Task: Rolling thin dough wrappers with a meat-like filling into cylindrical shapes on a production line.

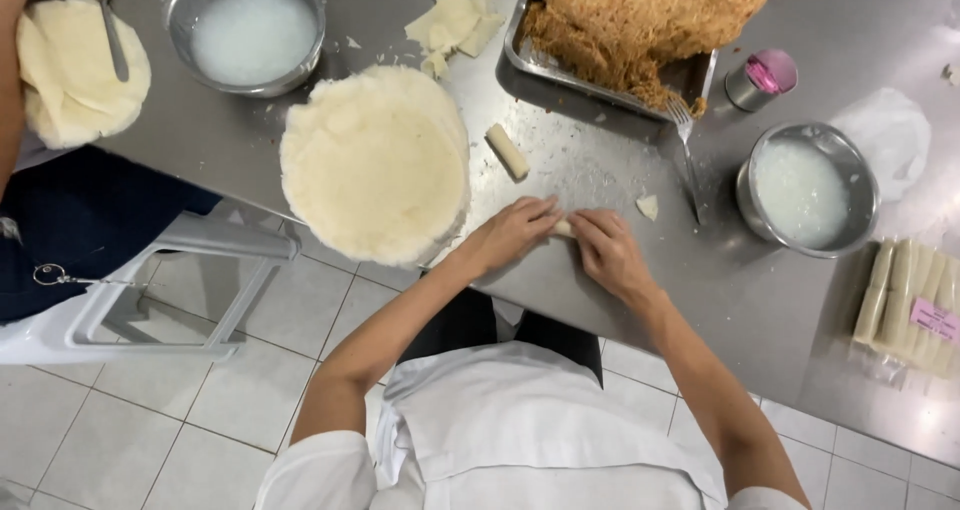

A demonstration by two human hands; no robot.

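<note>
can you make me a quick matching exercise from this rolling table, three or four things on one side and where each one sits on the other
Things:
1. finished roll
2. wrapper stack
3. fork
4. shredded filling

Places:
a. in the metal tray
b. lying alone on the steel, above the left hand
c. overhanging the table edge
d. beside the right-hand bowl

Pairs: 1-b, 2-c, 3-d, 4-a

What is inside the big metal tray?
The metal tray holds a big heap of golden-brown shredded filling, with a fork leaning at its edge. The tray's bottom under the heap is hidden.
</note>
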